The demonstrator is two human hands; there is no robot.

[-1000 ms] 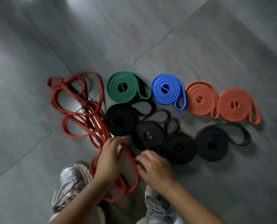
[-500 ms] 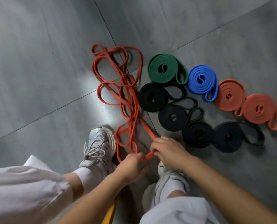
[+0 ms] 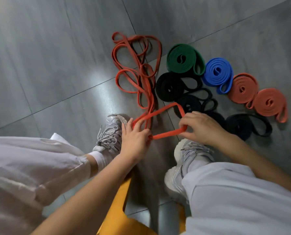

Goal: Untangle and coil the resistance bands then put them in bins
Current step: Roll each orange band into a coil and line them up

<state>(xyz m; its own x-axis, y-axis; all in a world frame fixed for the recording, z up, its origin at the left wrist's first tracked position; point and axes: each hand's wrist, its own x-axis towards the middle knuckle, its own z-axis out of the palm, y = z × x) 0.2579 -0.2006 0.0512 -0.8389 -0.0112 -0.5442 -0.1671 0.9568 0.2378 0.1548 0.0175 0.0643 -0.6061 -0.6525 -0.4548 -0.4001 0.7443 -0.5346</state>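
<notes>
A tangled red resistance band (image 3: 138, 70) sprawls on the grey floor. Its near end forms an open loop stretched between my hands. My left hand (image 3: 135, 140) pinches the loop's left corner near my left shoe. My right hand (image 3: 199, 127) grips the loop's right side, fingers curled round the strap. Coiled bands lie to the right: a green one (image 3: 183, 59), a blue one (image 3: 217, 73), two orange ones (image 3: 243, 88) (image 3: 269, 102), and several black ones (image 3: 170, 86), partly hidden behind my right hand.
My two grey sneakers (image 3: 110, 134) (image 3: 194, 153) stand on the tiled floor (image 3: 48, 65). I sit on a yellow stool (image 3: 119, 216) at the bottom. No bin is in view.
The view has swung left and down. My hands have moved apart, pulling the red band's near end into a wide loop; before, they were close together on it.
</notes>
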